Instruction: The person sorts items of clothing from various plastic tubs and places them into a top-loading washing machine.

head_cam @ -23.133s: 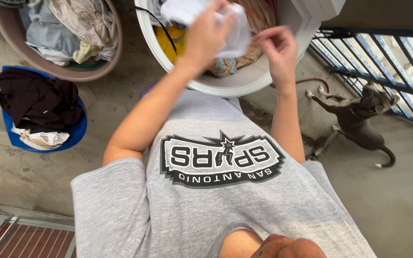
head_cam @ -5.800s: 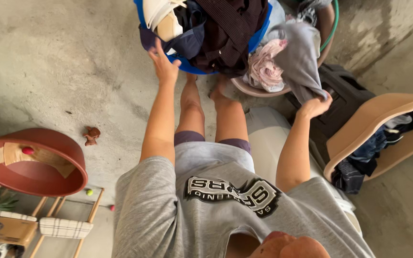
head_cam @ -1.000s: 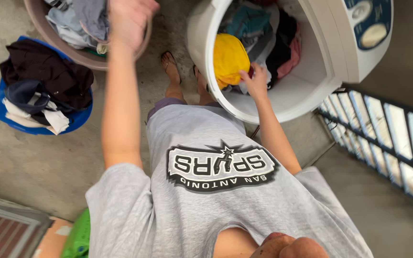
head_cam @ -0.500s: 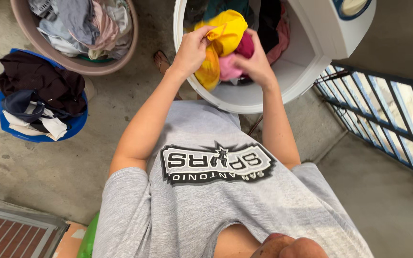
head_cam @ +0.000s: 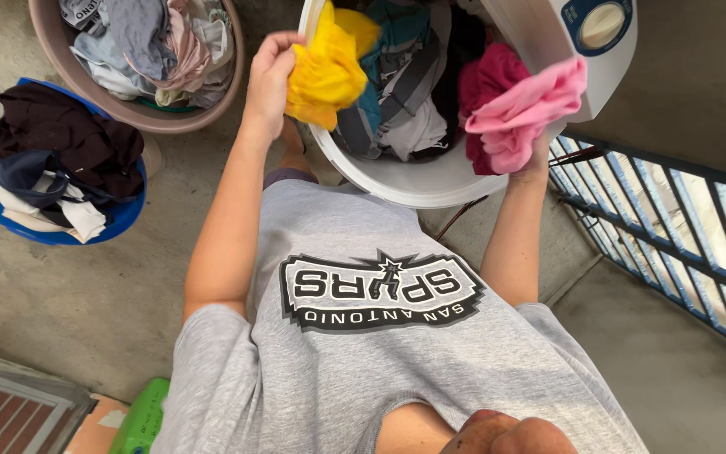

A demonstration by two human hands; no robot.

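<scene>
My left hand point(head_cam: 269, 74) grips a yellow cloth point(head_cam: 323, 74) and holds it up at the left rim of the white washing machine tub point(head_cam: 413, 181). My right hand point(head_cam: 536, 156) is mostly hidden under a pink cloth point(head_cam: 524, 113) that it holds up at the tub's right side. Between the two cloths, the tub holds a pile of teal, grey, black and white clothes point(head_cam: 403, 80).
A beige basin point(head_cam: 132, 113) full of grey and pink clothes sits at the top left. A blue basin point(head_cam: 115, 220) with dark and white clothes stands left of me. A blue metal railing point(head_cam: 674, 227) runs along the right. A green object point(head_cam: 140, 416) lies near my side.
Half a second ago both hands held the yellow and pink cloths bunched together over the tub. Now they have drawn apart, yellow to the left, pink to the right.
</scene>
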